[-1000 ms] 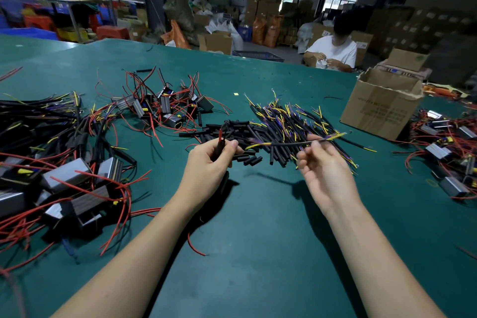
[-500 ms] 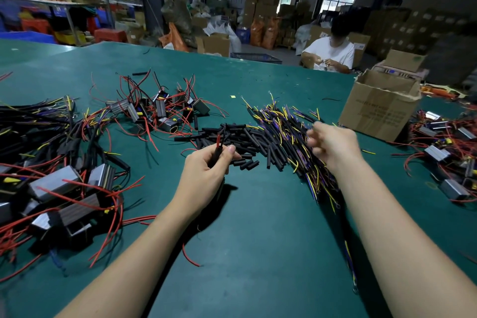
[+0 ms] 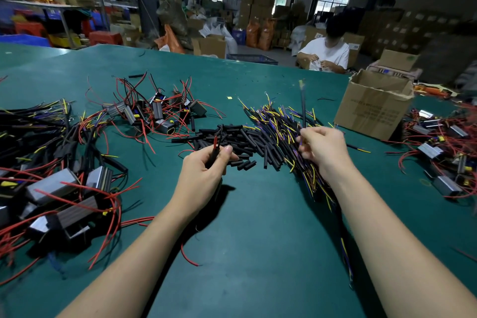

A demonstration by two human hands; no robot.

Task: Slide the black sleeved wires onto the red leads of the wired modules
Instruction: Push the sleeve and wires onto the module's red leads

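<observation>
- Head view: left hand [image 3: 204, 173] pinching thin red lead [image 3: 215, 141] with black tubing.
- Right hand [image 3: 322, 148] gripping upright black sleeved wire [image 3: 302, 106].
- Sitting open nearby: brown cardboard box [image 3: 371, 108], contents unclear.

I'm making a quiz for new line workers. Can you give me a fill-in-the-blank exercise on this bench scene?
1. The left hand pinches a lead whose tip is coloured ____.
2. The right hand holds one black sleeved wire pointing ____.
3. The loose black sleeves lie on a table coloured ____.
4. The open box right of the hands is made of ____.

Missing words: red; up; green; cardboard
</observation>
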